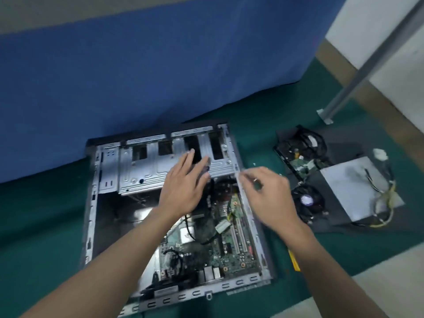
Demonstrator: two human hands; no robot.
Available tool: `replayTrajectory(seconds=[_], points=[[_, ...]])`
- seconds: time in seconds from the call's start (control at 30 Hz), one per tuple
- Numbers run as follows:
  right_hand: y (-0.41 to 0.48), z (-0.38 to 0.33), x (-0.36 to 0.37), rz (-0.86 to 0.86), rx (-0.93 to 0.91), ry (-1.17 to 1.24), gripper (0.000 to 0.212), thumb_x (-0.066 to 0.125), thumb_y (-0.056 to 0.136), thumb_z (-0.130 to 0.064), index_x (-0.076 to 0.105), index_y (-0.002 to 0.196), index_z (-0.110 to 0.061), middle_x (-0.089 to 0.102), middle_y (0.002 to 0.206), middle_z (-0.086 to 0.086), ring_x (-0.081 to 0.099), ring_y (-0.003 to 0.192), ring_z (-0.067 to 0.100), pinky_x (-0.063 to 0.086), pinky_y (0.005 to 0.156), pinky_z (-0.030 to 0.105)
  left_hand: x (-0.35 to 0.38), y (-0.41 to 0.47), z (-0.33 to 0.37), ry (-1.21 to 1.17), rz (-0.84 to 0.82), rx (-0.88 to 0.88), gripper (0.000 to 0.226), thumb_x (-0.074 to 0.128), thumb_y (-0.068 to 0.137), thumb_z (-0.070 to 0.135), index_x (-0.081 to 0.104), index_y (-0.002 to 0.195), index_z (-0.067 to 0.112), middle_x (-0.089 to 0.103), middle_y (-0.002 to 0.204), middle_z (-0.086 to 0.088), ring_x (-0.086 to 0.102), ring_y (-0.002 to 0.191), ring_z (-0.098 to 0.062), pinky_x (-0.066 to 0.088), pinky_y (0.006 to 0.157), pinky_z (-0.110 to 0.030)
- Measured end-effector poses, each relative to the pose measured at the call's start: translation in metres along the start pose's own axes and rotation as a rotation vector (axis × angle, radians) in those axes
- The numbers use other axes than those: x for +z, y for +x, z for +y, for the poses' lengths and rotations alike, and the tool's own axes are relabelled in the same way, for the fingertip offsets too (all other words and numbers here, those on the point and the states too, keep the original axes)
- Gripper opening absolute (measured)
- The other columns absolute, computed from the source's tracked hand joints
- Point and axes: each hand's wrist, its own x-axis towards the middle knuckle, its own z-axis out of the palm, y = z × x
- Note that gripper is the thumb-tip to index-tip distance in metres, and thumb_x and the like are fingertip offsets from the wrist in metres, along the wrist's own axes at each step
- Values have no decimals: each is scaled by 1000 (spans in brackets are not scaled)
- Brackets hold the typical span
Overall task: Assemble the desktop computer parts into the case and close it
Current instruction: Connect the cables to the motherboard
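Your left hand (183, 182) lies flat on the drive cage (146, 171), fingers straight, holding nothing. Your right hand (268, 196) is at the right wall of the case (91, 203), fingers bent and blurred; whether it pinches anything cannot be determined.

The case lies on its side directly before you on the green floor covering (46, 226), open face up. The motherboard (229, 246) sits inside it with loose cables across it, and the space to its left is vacant.

Not fitted: the fan cooler (307, 200), the power supply (353, 189) and a drive (296, 157). All three lie near the case on its right, on a dark panel (332, 216) that is probably the side cover.

Assessment: you are early in the job. The board appears to be in, while the cooler, supply, drive, cabling and closing remain.
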Motion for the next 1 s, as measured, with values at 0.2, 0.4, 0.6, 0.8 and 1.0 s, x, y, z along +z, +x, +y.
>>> replayTrajectory(seconds=[0.2,0.4,0.6,0.8,1.0], points=[[-25,92,3,-104,418,-124,7,61,89,-12,67,89,-10,65,80,6,51,60,14,32,60,24,16,0,11,177,-45,18,50,0,95,63,-8,144,57,-12,160,9,-12,146,-9,-5,117,-38],[-54,119,41,-284,458,-273,15,57,91,-11,66,102,-9,60,94,9,60,89,32,47,75,36,16,1,6,142,-39,33,44,-1,96,62,-10,140,63,-12,159,14,-12,147,-7,-5,117,-37],[-58,127,52,-290,521,-290,16,52,94,-7,65,102,-5,58,98,13,60,90,34,47,75,38,14,3,5,115,-74,18,44,2,95,63,-10,138,66,-15,157,17,-15,145,-5,-9,116,-34],[-58,128,57,-293,477,-308,18,45,92,-1,63,95,-2,53,90,12,58,83,34,44,71,39,14,2,5,123,-75,14,43,5,97,62,-8,138,67,-15,156,19,-15,145,-4,-10,115,-32],[-59,129,57,-195,480,-228,14,51,95,-9,63,95,-1,57,89,13,57,83,33,37,67,33,14,2,4,106,-70,15,42,4,96,64,-8,136,69,-15,156,21,-15,146,-4,-9,115,-32]])
